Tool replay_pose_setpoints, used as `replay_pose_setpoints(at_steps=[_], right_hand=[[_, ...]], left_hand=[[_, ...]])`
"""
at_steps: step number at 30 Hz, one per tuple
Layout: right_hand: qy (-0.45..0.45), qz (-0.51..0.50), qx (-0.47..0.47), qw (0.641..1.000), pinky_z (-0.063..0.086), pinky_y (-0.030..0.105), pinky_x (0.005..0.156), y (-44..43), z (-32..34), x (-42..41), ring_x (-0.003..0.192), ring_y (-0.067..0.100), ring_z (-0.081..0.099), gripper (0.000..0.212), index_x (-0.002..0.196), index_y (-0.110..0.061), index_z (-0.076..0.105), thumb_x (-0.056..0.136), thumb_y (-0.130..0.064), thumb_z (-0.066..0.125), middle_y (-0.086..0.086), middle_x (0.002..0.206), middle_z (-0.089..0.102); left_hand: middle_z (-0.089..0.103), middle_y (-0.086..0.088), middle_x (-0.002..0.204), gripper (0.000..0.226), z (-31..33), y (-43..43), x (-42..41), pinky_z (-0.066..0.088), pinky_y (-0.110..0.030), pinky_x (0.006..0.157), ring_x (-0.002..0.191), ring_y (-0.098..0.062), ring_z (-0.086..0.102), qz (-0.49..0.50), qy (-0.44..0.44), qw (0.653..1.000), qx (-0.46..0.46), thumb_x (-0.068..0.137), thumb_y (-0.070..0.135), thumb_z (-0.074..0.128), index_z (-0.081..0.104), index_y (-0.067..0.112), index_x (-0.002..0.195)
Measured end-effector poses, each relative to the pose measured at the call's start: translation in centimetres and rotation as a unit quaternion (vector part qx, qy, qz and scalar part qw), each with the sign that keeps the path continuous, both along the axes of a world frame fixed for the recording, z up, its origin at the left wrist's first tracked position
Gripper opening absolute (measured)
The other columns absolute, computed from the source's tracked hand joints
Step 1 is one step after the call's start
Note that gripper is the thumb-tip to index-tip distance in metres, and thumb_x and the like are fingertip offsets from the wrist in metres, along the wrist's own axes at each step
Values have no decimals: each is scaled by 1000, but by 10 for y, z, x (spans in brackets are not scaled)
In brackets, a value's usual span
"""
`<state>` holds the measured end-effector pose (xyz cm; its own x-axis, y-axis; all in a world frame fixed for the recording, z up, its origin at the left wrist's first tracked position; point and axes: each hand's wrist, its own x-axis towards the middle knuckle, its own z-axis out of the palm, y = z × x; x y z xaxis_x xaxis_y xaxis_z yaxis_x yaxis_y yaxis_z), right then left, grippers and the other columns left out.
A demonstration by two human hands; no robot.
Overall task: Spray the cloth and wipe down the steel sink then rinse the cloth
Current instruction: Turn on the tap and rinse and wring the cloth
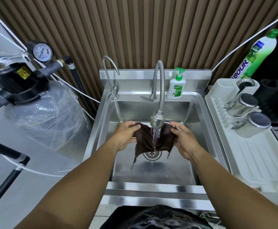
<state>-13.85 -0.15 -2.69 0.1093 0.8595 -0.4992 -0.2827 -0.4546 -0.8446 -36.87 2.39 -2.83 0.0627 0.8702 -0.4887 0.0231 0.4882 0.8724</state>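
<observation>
both hands, left hand [126, 134] and right hand [182, 139], grip the brown cloth [149, 142] spread under the running faucet [158, 120] over the sink [199, 113] drain, where slack edges could likely miss rinsing.

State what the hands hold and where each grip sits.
Both hold the brown cloth: left hand grips its left edge, right hand its right edge.
</observation>
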Motion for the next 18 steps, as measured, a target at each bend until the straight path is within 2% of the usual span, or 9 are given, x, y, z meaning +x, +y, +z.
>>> replay_pose_setpoints(at_steps=[2,5,6,10,14,16,18], right_hand=[[11,-9,-5,1000,55,41,79,2,1,-4,84,25,71,39,117,-27,65,99,4,47,12,95,75],[20,-3,-11,1000,55,43,86,-2,5,-11,90,27,67,46,127,-26,55,99,8,42,10,102,69],[16,1,-13,1000,55,43,87,-4,6,-13,90,26,67,47,129,-24,54,98,9,41,10,104,68],[-17,29,-9,999,55,39,83,-18,1,-15,88,23,64,52,135,-16,54,94,13,43,8,105,69],[-30,70,-3,997,56,43,83,-37,6,-28,86,20,68,50,135,-20,49,95,9,43,9,109,72],[-35,108,-6,994,56,45,83,-45,7,-39,84,22,71,63,145,-26,33,93,8,45,6,103,74],[-45,149,-15,988,53,51,96,-48,7,-47,97,30,72,91,157,-36,6,89,8,47,4,112,74]], left_hand=[[73,-5,87,11,1,2,13,59,-42,86,75,-14,69,-6,-9,1000,-1,99,16,61,69,13,107],[74,-2,80,8,2,0,24,60,-32,69,68,-10,70,9,-28,1000,-6,99,17,63,69,14,97],[74,-3,80,7,0,-1,26,59,-30,68,67,-9,70,17,-25,999,-12,98,18,65,68,14,93],[72,-9,83,14,-9,-8,28,61,-32,75,72,-15,71,44,-15,998,-32,91,14,73,60,10,88],[73,-12,92,4,-13,-21,37,58,-41,90,86,-24,71,18,-37,998,-46,95,13,67,67,12,92],[75,-12,97,7,-15,-28,41,59,-38,86,90,-24,71,-8,-51,998,-47,97,14,64,70,10,99],[76,-14,101,13,-15,-34,44,59,-32,78,90,-24,73,-23,-61,997,-37,98,13,63,71,4,104]])
